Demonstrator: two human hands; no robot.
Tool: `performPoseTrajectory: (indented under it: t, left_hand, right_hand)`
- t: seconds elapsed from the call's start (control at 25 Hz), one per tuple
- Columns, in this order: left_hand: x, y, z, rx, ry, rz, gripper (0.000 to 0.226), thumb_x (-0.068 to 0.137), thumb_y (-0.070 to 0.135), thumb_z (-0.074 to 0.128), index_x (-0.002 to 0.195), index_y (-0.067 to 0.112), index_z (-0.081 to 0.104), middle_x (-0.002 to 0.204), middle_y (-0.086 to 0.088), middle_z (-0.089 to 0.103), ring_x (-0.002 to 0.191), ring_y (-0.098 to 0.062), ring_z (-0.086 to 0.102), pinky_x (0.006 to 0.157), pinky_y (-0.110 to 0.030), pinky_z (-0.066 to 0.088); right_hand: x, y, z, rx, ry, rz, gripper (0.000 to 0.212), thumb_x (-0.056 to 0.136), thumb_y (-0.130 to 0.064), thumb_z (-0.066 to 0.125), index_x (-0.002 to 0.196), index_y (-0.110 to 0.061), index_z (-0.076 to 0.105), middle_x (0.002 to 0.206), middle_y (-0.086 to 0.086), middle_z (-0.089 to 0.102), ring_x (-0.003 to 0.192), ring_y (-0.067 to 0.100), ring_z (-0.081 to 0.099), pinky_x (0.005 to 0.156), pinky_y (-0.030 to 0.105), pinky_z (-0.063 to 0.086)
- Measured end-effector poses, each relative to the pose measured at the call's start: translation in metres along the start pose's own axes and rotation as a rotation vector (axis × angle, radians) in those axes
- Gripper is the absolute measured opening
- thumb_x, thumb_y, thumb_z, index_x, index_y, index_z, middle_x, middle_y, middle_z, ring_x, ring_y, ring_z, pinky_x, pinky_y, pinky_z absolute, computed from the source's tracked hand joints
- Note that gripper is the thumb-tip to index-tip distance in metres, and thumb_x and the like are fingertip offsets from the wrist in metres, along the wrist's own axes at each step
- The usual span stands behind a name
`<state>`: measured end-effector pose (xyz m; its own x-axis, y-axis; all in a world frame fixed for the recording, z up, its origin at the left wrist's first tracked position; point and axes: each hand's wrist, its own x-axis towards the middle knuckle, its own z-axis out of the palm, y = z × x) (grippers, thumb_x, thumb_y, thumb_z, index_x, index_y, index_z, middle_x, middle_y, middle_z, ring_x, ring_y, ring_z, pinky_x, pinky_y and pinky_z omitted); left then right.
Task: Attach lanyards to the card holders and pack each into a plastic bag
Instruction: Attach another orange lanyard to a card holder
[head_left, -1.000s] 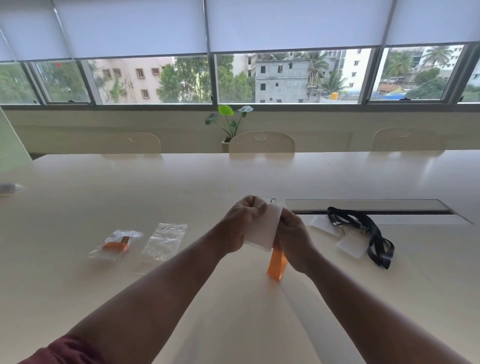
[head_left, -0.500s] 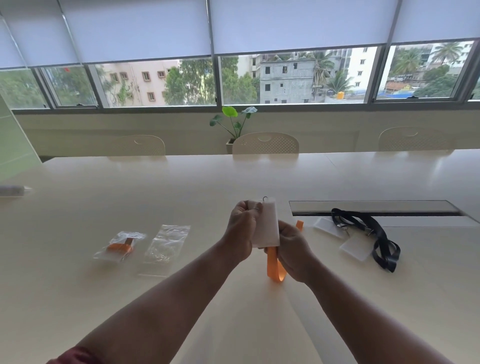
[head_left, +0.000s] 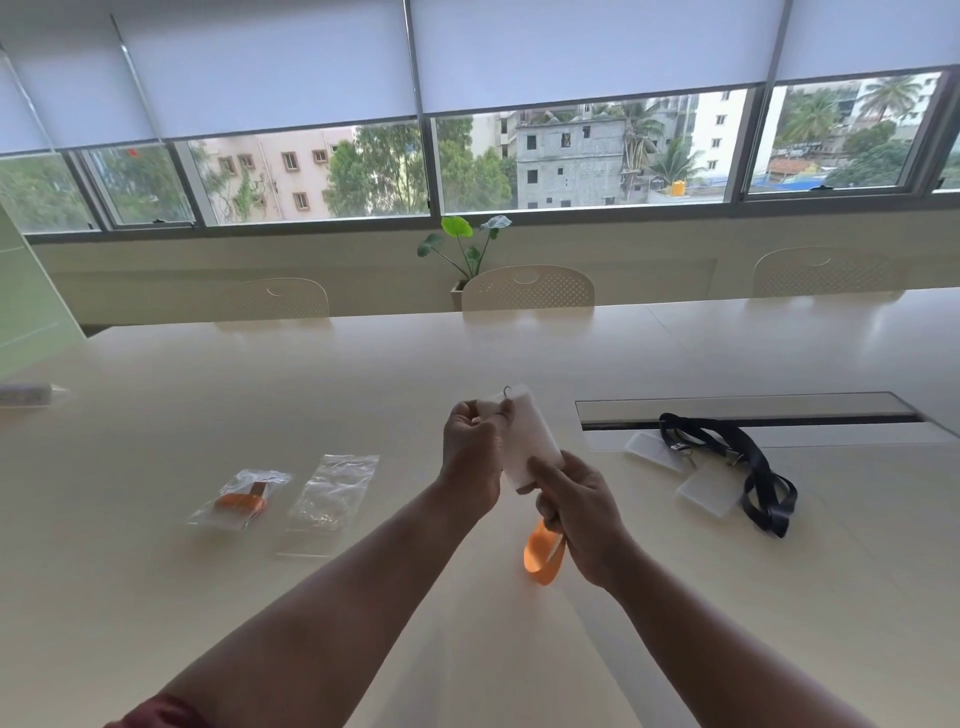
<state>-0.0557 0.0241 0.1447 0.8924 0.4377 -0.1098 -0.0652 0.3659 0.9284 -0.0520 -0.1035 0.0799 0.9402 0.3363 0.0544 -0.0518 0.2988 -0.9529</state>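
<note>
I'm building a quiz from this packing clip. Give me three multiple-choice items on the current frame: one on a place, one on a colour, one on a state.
1. Where does the black lanyard lie?
A. On the table, to the person's right
B. On a chair
C. Inside a bag

2. What colour is the lanyard hanging below the right hand?
A. Green
B. Orange
C. Black

3. What is the state of the plastic bag just left of the left hand?
A. Holds a black lanyard
B. Held in the air
C. Lies flat and looks empty

Answers: 1 A, it rests beside loose card holders. 2 B, an orange loop dangles there. 3 C, nothing shows through it.
</note>
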Motion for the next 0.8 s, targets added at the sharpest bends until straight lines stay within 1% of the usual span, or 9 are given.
performPoseTrajectory:
  t: [0.04,0.12,0.24,0.32,0.44,0.52,0.6,0.68,0.8]
  left_hand:
    - [0.003,0.004,-0.004,-0.034,-0.086,-0.030,0.020,0.096,0.004,0.066,0.099,0.014,0.050,0.104,-0.014,0.058,0.096,-0.031,0.059,0.090,-0.056,0.055]
    - [0.008,0.016,-0.014,-0.043,-0.278,-0.109,0.031,0.090,-0.006,0.069,0.108,0.012,0.052,0.109,-0.016,0.060,0.100,-0.032,0.062,0.089,-0.050,0.058]
    - [0.016,0.030,-0.027,0.185,-0.489,-0.191,0.041,0.083,-0.009,0.073,0.121,0.002,0.061,0.114,-0.019,0.064,0.106,-0.033,0.064,0.087,-0.042,0.059]
    - [0.018,0.034,-0.032,0.340,-0.564,-0.214,0.039,0.081,-0.006,0.076,0.117,0.001,0.065,0.111,-0.016,0.067,0.107,-0.032,0.064,0.085,-0.040,0.059]
    - [0.017,0.034,-0.035,0.414,-0.606,-0.253,0.035,0.070,0.001,0.081,0.100,0.012,0.065,0.103,-0.010,0.064,0.099,-0.029,0.062,0.074,-0.035,0.059]
    - [0.016,0.031,-0.036,0.353,-0.616,-0.252,0.031,0.069,0.002,0.079,0.092,0.013,0.063,0.099,-0.009,0.061,0.094,-0.027,0.061,0.067,-0.032,0.058]
    - [0.015,0.028,-0.035,0.289,-0.613,-0.234,0.028,0.072,-0.002,0.079,0.089,0.014,0.062,0.097,-0.008,0.061,0.092,-0.027,0.061,0.065,-0.032,0.059]
    - [0.014,0.028,-0.033,0.243,-0.602,-0.216,0.029,0.076,-0.006,0.077,0.087,0.014,0.060,0.095,-0.008,0.062,0.089,-0.025,0.063,0.065,-0.031,0.059]
    - [0.014,0.028,-0.031,0.206,-0.581,-0.204,0.024,0.075,-0.001,0.073,0.089,0.013,0.059,0.097,-0.010,0.061,0.094,-0.026,0.062,0.065,-0.030,0.059]
  right_hand:
    - [0.002,-0.004,-0.004,-0.018,0.007,-0.013,0.017,0.096,-0.017,0.066,0.098,-0.002,0.061,0.070,0.010,0.062,0.051,0.013,0.037,0.044,0.021,0.027]
    - [0.006,-0.017,-0.015,-0.063,0.001,-0.033,0.020,0.085,-0.019,0.068,0.093,-0.002,0.061,0.062,0.007,0.054,0.049,0.013,0.035,0.044,0.021,0.026]
    - [0.014,-0.036,-0.030,-0.193,-0.090,-0.020,0.020,0.074,-0.018,0.064,0.085,-0.003,0.060,0.057,0.003,0.048,0.048,0.012,0.035,0.045,0.022,0.024]
    - [0.019,-0.044,-0.035,-0.279,-0.160,0.008,0.013,0.072,-0.016,0.064,0.079,-0.007,0.059,0.059,0.002,0.046,0.049,0.011,0.037,0.045,0.021,0.026]
    - [0.021,-0.048,-0.038,-0.332,-0.221,0.029,0.013,0.074,-0.016,0.065,0.080,-0.006,0.060,0.064,0.005,0.043,0.051,0.012,0.035,0.047,0.022,0.024]
    - [0.020,-0.048,-0.042,-0.187,-0.231,0.071,0.016,0.079,-0.021,0.059,0.083,-0.006,0.056,0.065,0.007,0.038,0.051,0.014,0.031,0.052,0.029,0.019]
    - [0.018,-0.046,-0.046,0.021,-0.248,0.158,0.014,0.082,-0.023,0.050,0.081,-0.008,0.052,0.060,0.006,0.037,0.050,0.015,0.027,0.056,0.033,0.015]
    - [0.016,-0.041,-0.048,0.120,-0.258,0.213,0.009,0.083,-0.014,0.044,0.082,-0.008,0.050,0.056,0.006,0.033,0.049,0.015,0.024,0.055,0.032,0.013]
    - [0.011,-0.026,-0.051,0.114,-0.220,0.238,0.011,0.089,-0.002,0.051,0.098,-0.005,0.057,0.062,0.005,0.025,0.054,0.014,0.018,0.055,0.030,0.012]
